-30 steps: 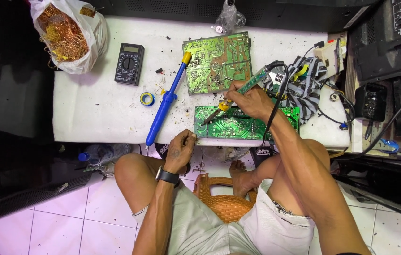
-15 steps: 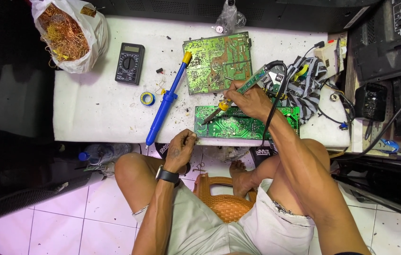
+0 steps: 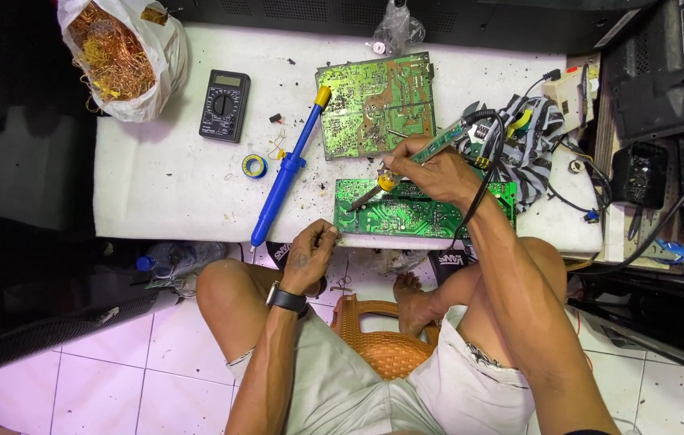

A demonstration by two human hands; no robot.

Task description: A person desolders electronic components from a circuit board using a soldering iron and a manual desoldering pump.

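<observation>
**Other things on and around the white table**

A black multimeter (image 3: 224, 105) lies near the far left, beside a plastic bag (image 3: 120, 60) full of copper wire. A blue desoldering pump (image 3: 288, 167) lies diagonally, with a small blue tape roll (image 3: 255, 167) just beside it. A second green board (image 3: 376, 105) lies farther back. Below the table edge lies what seems a plastic bottle (image 3: 172, 258).

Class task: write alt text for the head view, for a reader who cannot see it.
A seated person's right hand holds a soldering iron to a green circuit board on a white table; the left hand grips the board's corner.
</observation>
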